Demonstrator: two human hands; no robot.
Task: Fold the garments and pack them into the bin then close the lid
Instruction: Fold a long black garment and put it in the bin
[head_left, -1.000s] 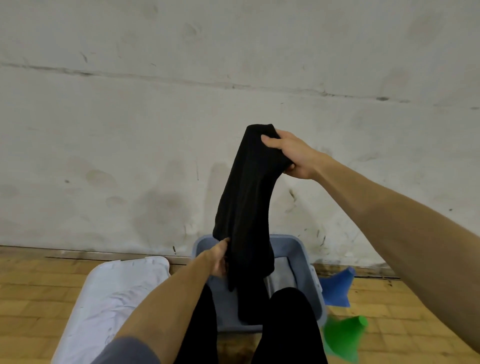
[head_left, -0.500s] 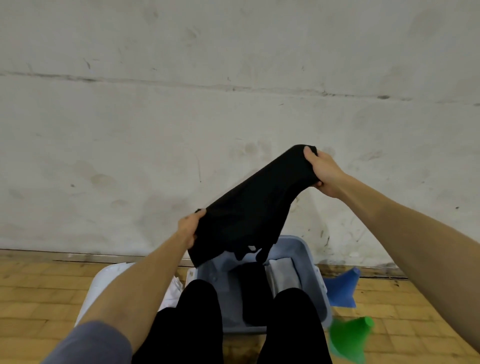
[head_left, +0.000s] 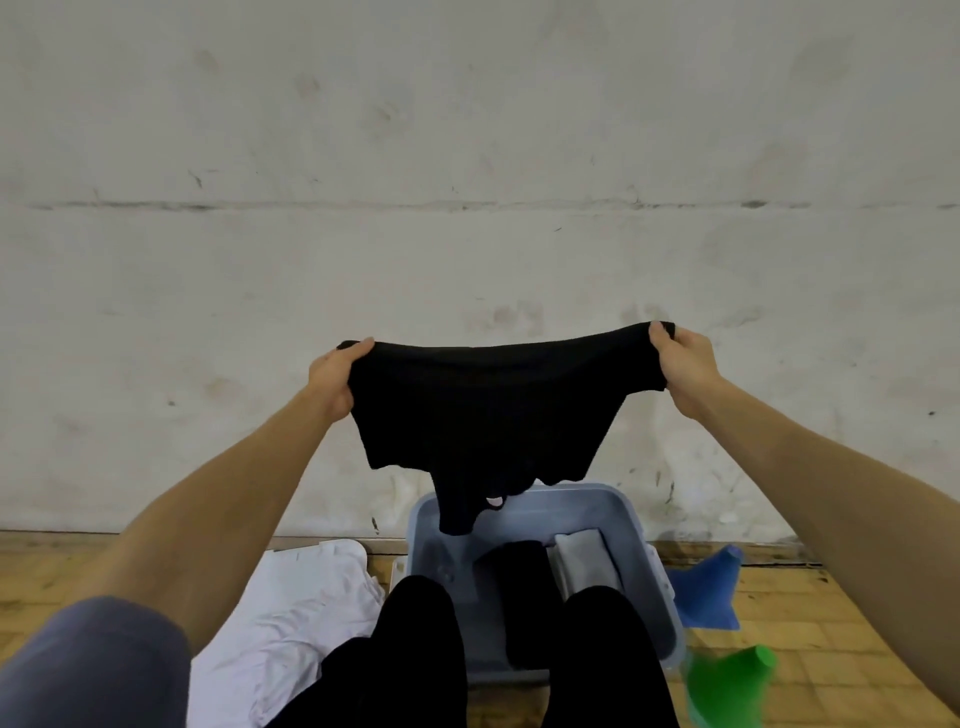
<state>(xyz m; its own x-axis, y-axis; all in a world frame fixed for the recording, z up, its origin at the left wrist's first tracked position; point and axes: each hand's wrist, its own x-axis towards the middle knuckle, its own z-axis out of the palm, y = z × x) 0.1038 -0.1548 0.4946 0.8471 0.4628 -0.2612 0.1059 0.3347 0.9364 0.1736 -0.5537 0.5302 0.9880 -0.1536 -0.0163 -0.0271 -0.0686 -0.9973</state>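
A black garment (head_left: 493, 415) hangs spread out in the air in front of the wall, stretched level between my hands. My left hand (head_left: 332, 382) grips its left corner and my right hand (head_left: 683, 366) grips its right corner. Its lower edge dangles just above the far rim of the grey-blue bin (head_left: 639, 525), which stands on the floor below. Inside the bin lie a folded black garment (head_left: 524, 577) and a folded grey garment (head_left: 587, 564) side by side. The bin's lid is not something I can make out.
A white cloth (head_left: 291, 623) lies crumpled on the wooden floor left of the bin. A blue cone (head_left: 711, 587) and a green cone (head_left: 732, 686) lie to the bin's right. My black-clad knees (head_left: 415, 649) cover the bin's near side. A stained white wall (head_left: 467, 156) stands close behind.
My left hand rose from the bin's height to level with the right. The right hand dropped and moved right. The black garment went from hanging lengthwise to stretched wide between both hands.
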